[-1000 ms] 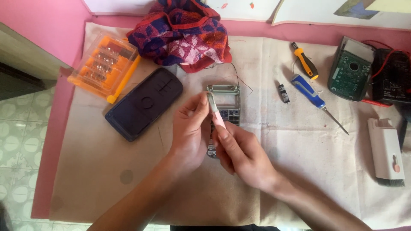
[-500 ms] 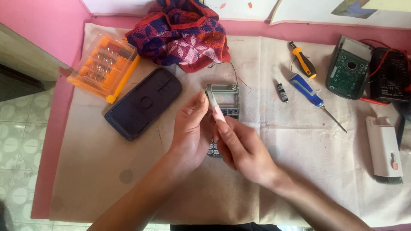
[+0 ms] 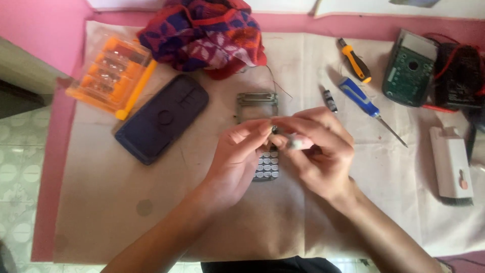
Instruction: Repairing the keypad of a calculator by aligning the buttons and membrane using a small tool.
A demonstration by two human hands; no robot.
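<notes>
Beige cloth (image 3: 126, 222) covers the pink tabletop (image 3: 45, 30) and carries every loose part; a snag could drag them off. The opened keypad device (image 3: 260, 119) lies at centre, partly under both hands. The left hand (image 3: 235, 162) and right hand (image 3: 318, 151) pinch a small pale part (image 3: 298, 143) above the keypad. Risk: the blurred part slips from the fingertips and drops into the casing, or rolls towards the blue screwdriver (image 3: 361, 98).

Bright, even daylight, soft shadows under my hands (image 3: 283, 156). My fingers blur from motion; table (image 3: 45, 30) edges stay fairly sharp, slight bending at corners. No strong glare.
</notes>
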